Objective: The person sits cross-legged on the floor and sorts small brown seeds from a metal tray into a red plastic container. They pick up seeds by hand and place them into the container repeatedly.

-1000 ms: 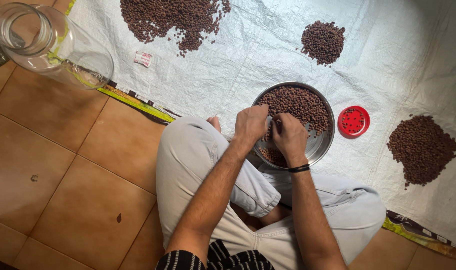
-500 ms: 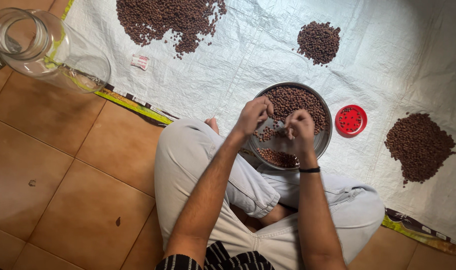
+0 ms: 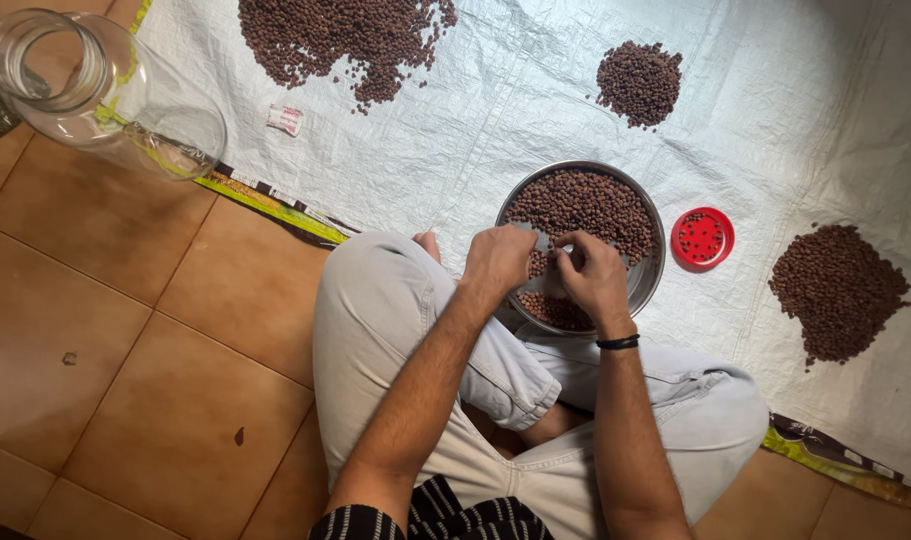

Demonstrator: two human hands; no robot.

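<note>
Left hand (image 3: pixel 498 258): curled at near rim of steel plate (image 3: pixel 652 275), grip unclear.
Right hand (image 3: pixel 591 275): fingers pinched over brown chickpeas (image 3: pixel 586 203) in the plate.
Risk: plate sat against knee; a nudge could spill chickpeas onto white sheet (image 3: pixel 456 150).

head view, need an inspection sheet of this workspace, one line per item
surface: white woven sheet spread over brown floor tiles
job's things: round steel pan partly filled with brown seeds
clutter: three seed heaps on the sheet, small red lid holding a few seeds, small white packet
grippers: left hand and right hand both over the pan's near side, fingers curled among the seeds
cables: nothing seen
surroundings: clear glass jar lying at the sheet's edge
</note>
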